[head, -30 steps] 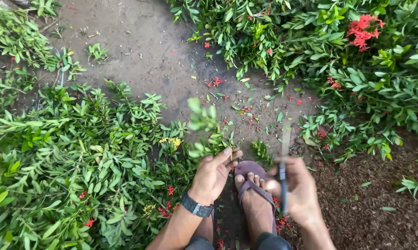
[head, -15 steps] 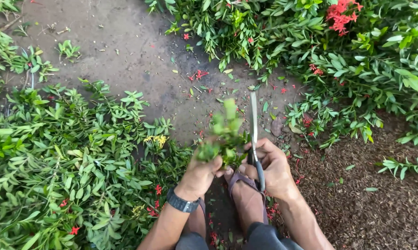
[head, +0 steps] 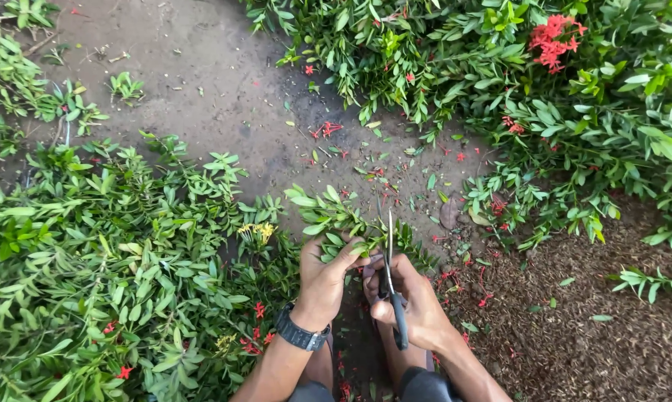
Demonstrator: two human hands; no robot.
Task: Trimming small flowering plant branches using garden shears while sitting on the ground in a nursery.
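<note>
The ground is bare, damp brown soil [head: 202,82], lying open between banks of greenery and sprinkled with fallen red petals and loose leaves. A thick heap of cut leafy stems [head: 105,260] is spreading over the left side, with a few red flowers and one small yellow cluster [head: 258,232] showing in it. A living shrub with red flower heads [head: 555,41] is filling the top and right of the view. Dark, crumbly mulch [head: 596,335] is covering the lower right corner. It is an outdoor garden spot in daylight.

The person is crouching, knees at the bottom edge, with a foot in a sandal partly hidden under the hands. The left hand [head: 325,279], wearing a dark wristwatch [head: 300,333], is closing its fingers around the base of a leafy green sprig [head: 328,216], gripping it firmly; the sprig is fanning up and to the left from the fist, just above the soil. The right hand [head: 410,301] is clenching around the dark handles of a pair of scissors [head: 390,275], whose slim blades are pointing straight up, just beside the sprig's stem; whether they are touching it cannot be told.
</note>
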